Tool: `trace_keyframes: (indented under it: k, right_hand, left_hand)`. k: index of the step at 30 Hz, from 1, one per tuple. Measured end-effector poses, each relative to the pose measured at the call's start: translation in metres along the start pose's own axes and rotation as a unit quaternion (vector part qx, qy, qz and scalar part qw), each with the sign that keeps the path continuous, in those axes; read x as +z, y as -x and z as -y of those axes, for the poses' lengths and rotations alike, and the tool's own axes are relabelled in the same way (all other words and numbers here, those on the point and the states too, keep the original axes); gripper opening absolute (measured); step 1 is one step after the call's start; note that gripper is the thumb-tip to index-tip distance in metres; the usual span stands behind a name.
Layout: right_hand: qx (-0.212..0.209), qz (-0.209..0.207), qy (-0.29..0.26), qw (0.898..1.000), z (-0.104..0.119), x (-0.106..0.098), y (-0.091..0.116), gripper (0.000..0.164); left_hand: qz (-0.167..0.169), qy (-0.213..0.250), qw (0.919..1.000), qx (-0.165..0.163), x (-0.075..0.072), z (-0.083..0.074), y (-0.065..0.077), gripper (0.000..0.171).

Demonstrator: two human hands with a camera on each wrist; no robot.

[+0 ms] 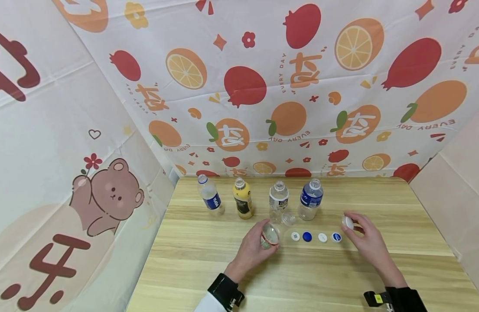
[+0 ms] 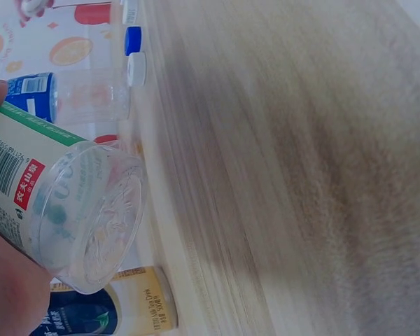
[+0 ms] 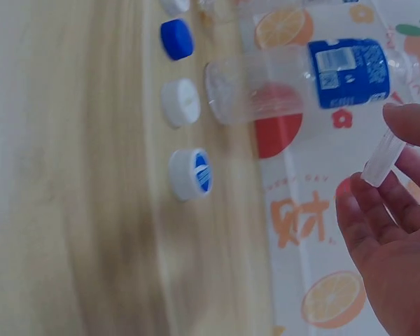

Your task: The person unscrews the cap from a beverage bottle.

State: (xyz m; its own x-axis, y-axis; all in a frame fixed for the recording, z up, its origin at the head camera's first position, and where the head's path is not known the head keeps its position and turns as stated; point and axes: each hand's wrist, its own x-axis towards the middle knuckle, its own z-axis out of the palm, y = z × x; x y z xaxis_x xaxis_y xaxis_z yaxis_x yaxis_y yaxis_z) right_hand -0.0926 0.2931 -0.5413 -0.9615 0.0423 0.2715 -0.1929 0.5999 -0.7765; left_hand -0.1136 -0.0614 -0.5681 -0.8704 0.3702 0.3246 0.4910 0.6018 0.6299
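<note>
My left hand [image 1: 249,250] grips a clear plastic bottle [image 2: 63,192] around its label, which has a green band and a red patch with a barcode. The bottle is tilted, its clear base slanting away toward the back right in the head view. On the right, my right hand [image 1: 369,242] pinches a whitish round cap [image 3: 385,155] between thumb and fingers, raised above the table. Left of that hand a row of caps lies on the wood: a white cap [image 1: 295,236], a blue cap [image 1: 307,236], another white cap [image 1: 322,237] and a white-and-blue cap [image 1: 336,237].
Along the back stand uncapped bottles: a blue-labelled bottle [image 1: 213,200], a yellow bottle [image 1: 243,199], a white-labelled clear bottle [image 1: 278,197] and another blue-labelled bottle [image 1: 311,199]. A fruit-printed cloth [image 1: 208,102] hangs behind the wooden table [image 1: 301,277].
</note>
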Motion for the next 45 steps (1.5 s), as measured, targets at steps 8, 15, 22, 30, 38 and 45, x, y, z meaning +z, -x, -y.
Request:
trace_keyframes:
  k: [8,15,22,30,38,45]
  right_hand:
    - [0.006,0.003,0.026,1.0,-0.018,0.0,0.007,0.04]
    - [0.013,0.018,0.079,0.997,-0.038,0.004,0.011,0.041]
    - [0.009,0.036,0.124,0.992,-0.049,0.01,0.013,0.039]
    - [0.018,0.072,0.135,0.988,-0.056,0.013,0.013,0.039]
    - [0.019,0.084,0.145,0.986,-0.063,0.017,0.011,0.043]
    - [0.017,0.095,0.154,0.983,-0.061,0.017,0.009,0.043]
  left_hand:
    - [-0.006,-0.005,1.0,0.003,0.0,0.0,0.001,0.081]
    - [-0.005,-0.004,1.0,0.004,0.0,0.0,0.001,0.08]
    - [-0.01,-0.004,0.9999,0.011,0.0,0.001,0.003,0.081]
    - [-0.006,-0.003,1.0,0.006,0.0,0.001,0.003,0.081]
    - [-0.004,-0.003,1.0,0.002,0.0,0.0,0.003,0.081]
    - [-0.002,-0.001,1.0,-0.003,-0.001,-0.001,0.003,0.081]
